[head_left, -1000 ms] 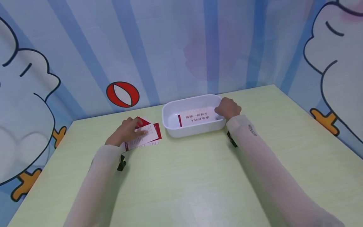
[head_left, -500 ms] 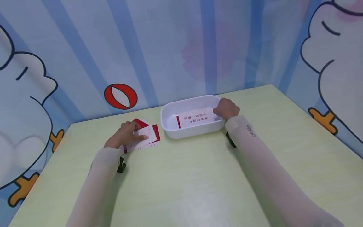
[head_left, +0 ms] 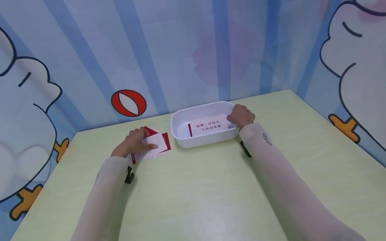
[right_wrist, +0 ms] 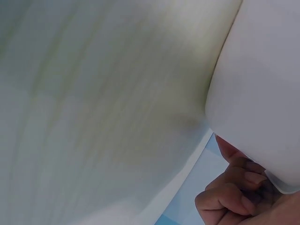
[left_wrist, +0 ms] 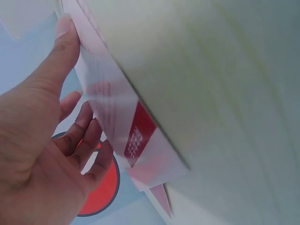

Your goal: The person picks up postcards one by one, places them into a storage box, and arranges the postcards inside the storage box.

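At the left of the table, my left hand (head_left: 132, 143) holds a small fanned pile of red and white paper cards (head_left: 155, 142), its thumb over the top white card. In the left wrist view the fingers bend toward the far edge of the cards (left_wrist: 110, 98). A white plastic tub (head_left: 205, 140) stands by the back wall. My right hand (head_left: 241, 115) grips its right end, the thumb over the rim and the fingers curled outside. Inside the tub lies a white card (head_left: 208, 126) with red writing and a red stripe.
The pale yellow-green table (head_left: 193, 190) reaches back to a blue striped backdrop (head_left: 181, 50) with cartoon figures and a red ball printed on it. A side wall (head_left: 362, 83) borders the table on the right.
The head view has shifted slightly. Both hands, the cards and the tub keep their places on the table.
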A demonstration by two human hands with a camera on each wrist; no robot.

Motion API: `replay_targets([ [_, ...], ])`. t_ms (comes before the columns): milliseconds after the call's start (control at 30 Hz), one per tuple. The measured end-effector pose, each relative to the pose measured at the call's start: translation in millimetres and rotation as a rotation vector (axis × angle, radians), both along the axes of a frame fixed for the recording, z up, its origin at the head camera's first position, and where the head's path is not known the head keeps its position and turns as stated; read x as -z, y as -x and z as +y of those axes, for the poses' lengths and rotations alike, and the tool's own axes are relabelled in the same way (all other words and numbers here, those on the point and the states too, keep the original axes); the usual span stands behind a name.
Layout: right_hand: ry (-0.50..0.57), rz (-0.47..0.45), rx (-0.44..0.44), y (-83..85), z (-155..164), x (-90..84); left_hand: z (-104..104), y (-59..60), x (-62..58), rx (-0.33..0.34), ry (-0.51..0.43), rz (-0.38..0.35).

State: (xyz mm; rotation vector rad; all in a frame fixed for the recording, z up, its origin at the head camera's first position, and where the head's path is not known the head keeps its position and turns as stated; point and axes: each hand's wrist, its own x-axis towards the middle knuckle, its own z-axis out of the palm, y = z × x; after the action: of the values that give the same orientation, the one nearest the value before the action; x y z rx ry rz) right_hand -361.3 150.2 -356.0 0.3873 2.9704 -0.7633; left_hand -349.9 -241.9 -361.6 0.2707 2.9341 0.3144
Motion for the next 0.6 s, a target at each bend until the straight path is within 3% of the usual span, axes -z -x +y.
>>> replay_targets([
  [433, -0.019, 0.016, 0.011, 0.5, -0.7, 2.4, 0.6, -5.9, -8.5, 0.018, -0.135, -0.016],
  [600, -0.016, 0.01, 0.002, -0.9, -0.5, 0.3, -1.7, -4.2, -10.2, 0.035, -0.139, -0.009],
])
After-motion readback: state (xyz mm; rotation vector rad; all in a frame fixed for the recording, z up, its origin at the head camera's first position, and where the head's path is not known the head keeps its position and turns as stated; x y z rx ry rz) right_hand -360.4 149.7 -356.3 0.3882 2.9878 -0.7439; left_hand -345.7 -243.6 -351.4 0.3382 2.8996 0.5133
